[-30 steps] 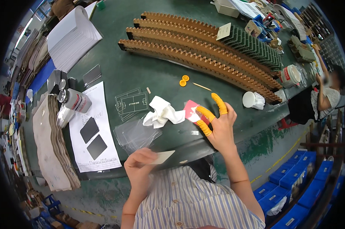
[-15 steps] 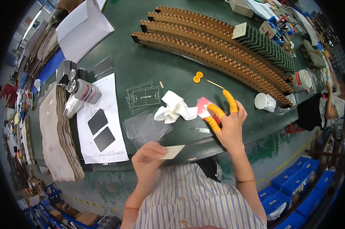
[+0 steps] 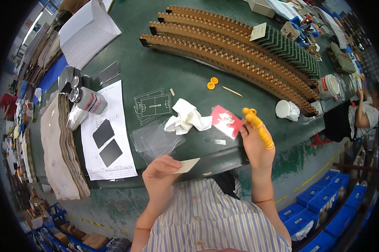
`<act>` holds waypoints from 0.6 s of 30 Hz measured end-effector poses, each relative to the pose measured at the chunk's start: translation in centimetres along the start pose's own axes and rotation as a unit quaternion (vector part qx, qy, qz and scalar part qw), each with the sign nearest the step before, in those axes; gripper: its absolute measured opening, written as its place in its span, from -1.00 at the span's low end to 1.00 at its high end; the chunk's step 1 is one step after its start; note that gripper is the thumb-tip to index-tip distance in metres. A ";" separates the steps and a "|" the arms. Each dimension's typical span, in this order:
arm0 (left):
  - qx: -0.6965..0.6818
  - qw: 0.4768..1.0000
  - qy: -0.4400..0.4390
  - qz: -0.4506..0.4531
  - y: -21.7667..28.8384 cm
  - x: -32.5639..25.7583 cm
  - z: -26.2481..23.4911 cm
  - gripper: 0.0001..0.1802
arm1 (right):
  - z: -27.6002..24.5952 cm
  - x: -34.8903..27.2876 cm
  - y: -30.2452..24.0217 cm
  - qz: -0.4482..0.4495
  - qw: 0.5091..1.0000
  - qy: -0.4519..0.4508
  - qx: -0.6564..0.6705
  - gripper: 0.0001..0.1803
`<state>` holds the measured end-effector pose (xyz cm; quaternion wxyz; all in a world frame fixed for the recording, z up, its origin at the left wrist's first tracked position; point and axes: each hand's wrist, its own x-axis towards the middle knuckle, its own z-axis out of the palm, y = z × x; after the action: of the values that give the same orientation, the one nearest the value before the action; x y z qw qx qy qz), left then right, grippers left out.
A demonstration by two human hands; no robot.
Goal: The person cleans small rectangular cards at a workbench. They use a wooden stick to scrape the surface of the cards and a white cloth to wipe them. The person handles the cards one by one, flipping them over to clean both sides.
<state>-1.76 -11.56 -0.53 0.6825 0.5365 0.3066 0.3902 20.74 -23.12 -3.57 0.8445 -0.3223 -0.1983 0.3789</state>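
Two bare hands are raised over the near edge of the dark green table (image 3: 164, 75). A small pale card (image 3: 188, 165) is pinched at one end between thumb and fingers of the left hand (image 3: 163, 169), so its face is kept free. The right hand (image 3: 255, 145) is lifted with yellow finger cots (image 3: 258, 126) on its fingers, closed on nothing; a red packet (image 3: 226, 122) lies just beside it. A crumpled white cloth (image 3: 187, 117) and clear sleeves (image 3: 156, 140) are kept within easy reach.
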 end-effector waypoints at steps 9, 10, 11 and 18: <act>0.006 1.000 -0.006 -0.017 0.3 -0.1 0.6 -0.71 | 1.2 1.2 0.0 -0.133 0.722 0.008 -0.679 -0.63; 0.005 1.000 -0.009 -0.014 0.2 0.0 0.5 -0.71 | 1.5 1.4 0.2 -0.153 0.619 0.012 -0.770 -0.65; 0.005 1.000 -0.012 -0.012 0.2 0.0 0.5 -0.71 | 1.7 1.5 0.3 -0.152 0.605 0.003 -0.782 -0.65; 0.004 1.000 -0.008 -0.019 0.3 -0.1 0.5 -0.72 | 2.1 1.6 0.6 -0.160 0.554 -0.005 -0.817 -0.70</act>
<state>-1.42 -11.82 -0.14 0.6901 0.5368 0.3128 0.3713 20.24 -20.83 -2.37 0.2639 -0.8348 -0.4756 -0.0856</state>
